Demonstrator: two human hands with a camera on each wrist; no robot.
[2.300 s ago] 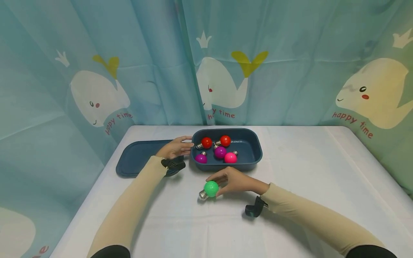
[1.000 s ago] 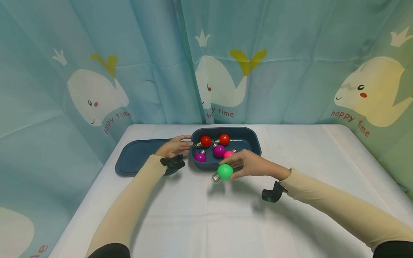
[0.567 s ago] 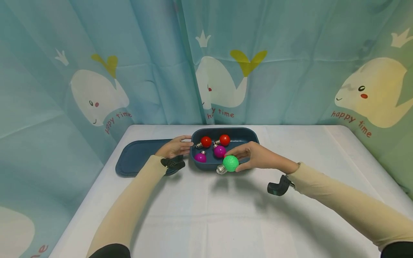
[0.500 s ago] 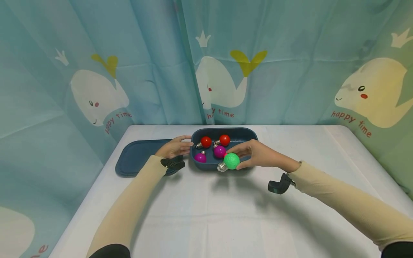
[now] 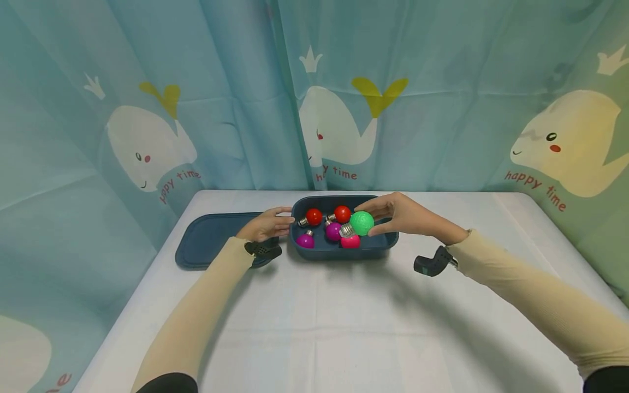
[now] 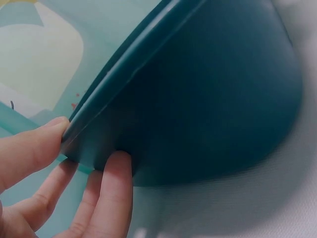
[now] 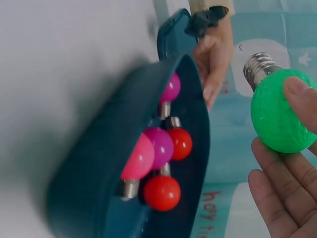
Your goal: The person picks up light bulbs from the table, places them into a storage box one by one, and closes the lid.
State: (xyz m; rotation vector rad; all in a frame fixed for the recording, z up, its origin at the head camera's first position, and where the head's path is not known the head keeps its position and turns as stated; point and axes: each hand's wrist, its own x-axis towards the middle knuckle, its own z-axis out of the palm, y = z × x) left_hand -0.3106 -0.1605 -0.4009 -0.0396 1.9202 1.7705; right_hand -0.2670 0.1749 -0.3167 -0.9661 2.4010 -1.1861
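Note:
My right hand [image 5: 404, 214] pinches a green light bulb [image 5: 362, 223] between thumb and fingers, its metal screw base tilted down to the left. In the head view it overlaps the dark blue box [image 5: 344, 254]; the right wrist view has it above the rim. Inside the box lie two red bulbs [image 5: 342, 214], two purple bulbs [image 5: 305, 240] and a pink bulb [image 5: 350, 241]. At the box's left end rests my left hand [image 5: 267, 224]. The left wrist view puts its thumb at the rim and its extended fingertips [image 6: 119, 163] against the outer wall.
A dark blue lid [image 5: 203, 240] lies flat on the white table [image 5: 304, 327], partly under the left hand and wrist. Behind the table hangs a light blue curtain [image 5: 236, 98] with whale prints. A black wrist camera [image 5: 432, 262] sits below the right wrist.
The right hand has lifted the green bulb off the table and carried it away from me and to the right, over the box. The left hand has stayed at the box's end.

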